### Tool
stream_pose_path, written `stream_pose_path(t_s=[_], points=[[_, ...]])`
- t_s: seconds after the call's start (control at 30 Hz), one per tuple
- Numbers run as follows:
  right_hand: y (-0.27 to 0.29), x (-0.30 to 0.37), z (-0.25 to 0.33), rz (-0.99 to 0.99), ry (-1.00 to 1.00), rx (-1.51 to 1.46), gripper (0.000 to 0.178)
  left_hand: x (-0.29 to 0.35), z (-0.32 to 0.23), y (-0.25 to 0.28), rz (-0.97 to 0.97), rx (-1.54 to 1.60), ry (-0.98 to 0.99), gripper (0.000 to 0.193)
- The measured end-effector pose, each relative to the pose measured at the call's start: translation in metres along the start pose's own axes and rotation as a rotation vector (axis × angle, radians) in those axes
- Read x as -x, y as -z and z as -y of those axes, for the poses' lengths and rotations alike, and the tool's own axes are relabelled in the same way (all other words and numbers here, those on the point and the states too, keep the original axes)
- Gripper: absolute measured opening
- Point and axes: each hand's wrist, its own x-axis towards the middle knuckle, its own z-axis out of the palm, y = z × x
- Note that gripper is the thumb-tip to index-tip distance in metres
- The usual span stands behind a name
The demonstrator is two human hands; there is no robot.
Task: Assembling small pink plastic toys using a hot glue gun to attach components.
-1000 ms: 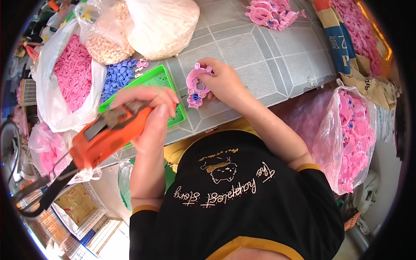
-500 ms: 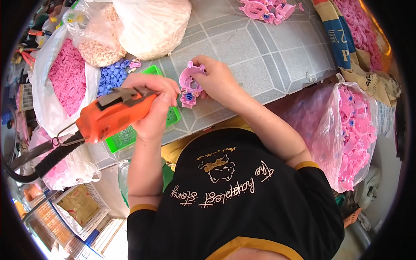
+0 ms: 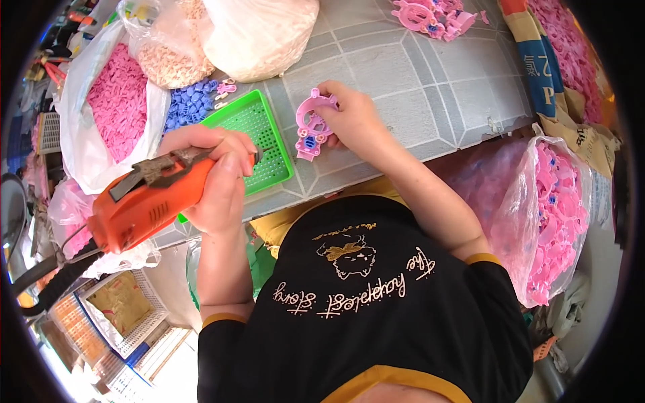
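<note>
My left hand (image 3: 218,178) is closed round an orange electric screwdriver (image 3: 151,208), its tip pointing right over a shallow green perforated tray (image 3: 259,127). A spring and a black cord run from its back end to the left. To the right of the tray, my right hand (image 3: 353,117) pinches a pink plastic toy part (image 3: 310,131) above the grey table (image 3: 390,87). The part has a round open ring at its far end and a small blue piece set in its near end. The screwdriver tip stands apart from it.
Bags of pink pieces (image 3: 121,97) and cream pieces (image 3: 259,33) stand at the far left, beside a pile of blue pieces (image 3: 191,104). Pink assemblies (image 3: 433,17) lie at the far edge. A clear bag of pink assemblies (image 3: 554,215) hangs beside the table's right edge.
My left hand has drawn the screwdriver left and nearer, away from the pink part. My right hand still holds the part, now farther from the screwdriver. The whole view has shifted slightly.
</note>
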Motion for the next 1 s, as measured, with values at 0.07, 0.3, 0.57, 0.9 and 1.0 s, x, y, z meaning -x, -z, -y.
stream_pose_path(t_s=[0.07,0.3,0.57,0.9,1.0], points=[[0.0,-0.001,-0.001,0.009,0.012,-0.015,0.027,0.009,-0.001,0.005,-0.035,0.0,0.046,0.026],[-0.003,0.001,-0.001,0.028,0.021,-0.024,0.026,0.026,0.01,0.016,-0.085,-0.08,0.086,0.03],[-0.003,0.001,0.0,0.019,-0.01,-0.012,0.027,0.028,0.013,0.021,-0.055,-0.084,0.057,0.03],[0.0,0.001,-0.001,0.024,0.042,0.043,0.026,0.018,-0.002,0.007,-0.086,-0.093,-0.006,0.027],[0.0,0.001,0.0,0.03,0.04,0.024,0.026,0.009,-0.008,-0.003,-0.036,0.006,-0.071,0.023]])
